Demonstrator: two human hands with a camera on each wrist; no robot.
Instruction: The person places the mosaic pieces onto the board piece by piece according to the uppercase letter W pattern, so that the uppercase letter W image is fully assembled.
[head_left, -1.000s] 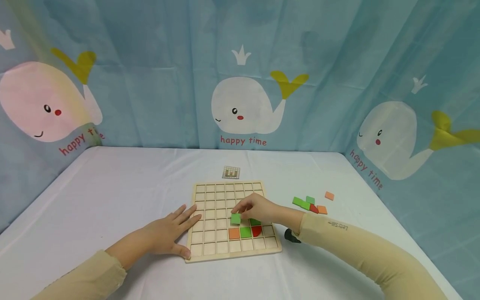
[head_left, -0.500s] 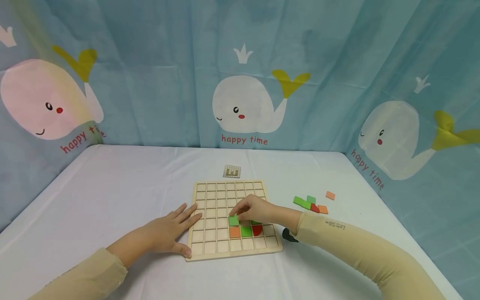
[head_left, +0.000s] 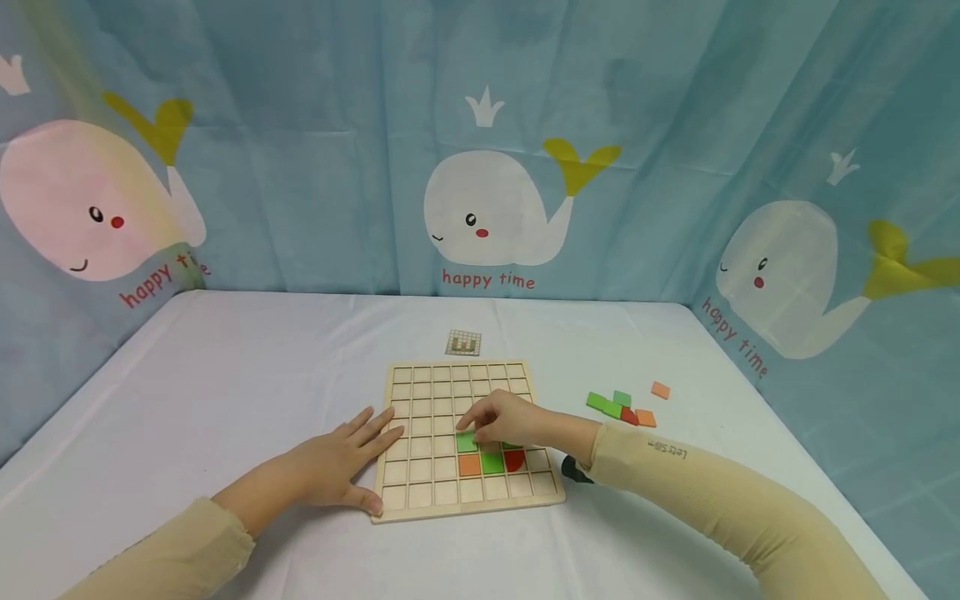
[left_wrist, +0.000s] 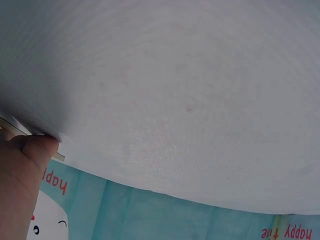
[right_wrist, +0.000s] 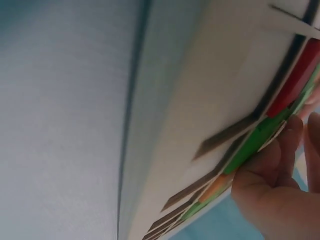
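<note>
A wooden grid board (head_left: 420, 472) lies flat on the white table. My left hand (head_left: 330, 468) rests at its left edge with fingers spread over the rim and the thumb at the near corner. With thumb and forefinger, my right hand (head_left: 508, 418) holds a green square tile (head_left: 466, 443) down in a cell, covering part of it. Directly below are an orange tile (head_left: 469, 465), a second green tile (head_left: 492, 462) and a rounded red tile (head_left: 514, 461) in a row. Another green tile (head_left: 512, 444) is mostly hidden under the hand.
Right of the board lie loose tiles: green (head_left: 597, 401), darker green (head_left: 622, 398), red (head_left: 630, 415) and orange (head_left: 646, 418), with another orange one (head_left: 660, 390) farther off. A small pattern card (head_left: 463, 342) lies behind the board. Whale-print curtain (head_left: 322, 200) surrounds the table.
The right hand has brought the green tile down and slightly left, from tilted above the board to flat in the cell above the orange tile. The left hand stays put.
</note>
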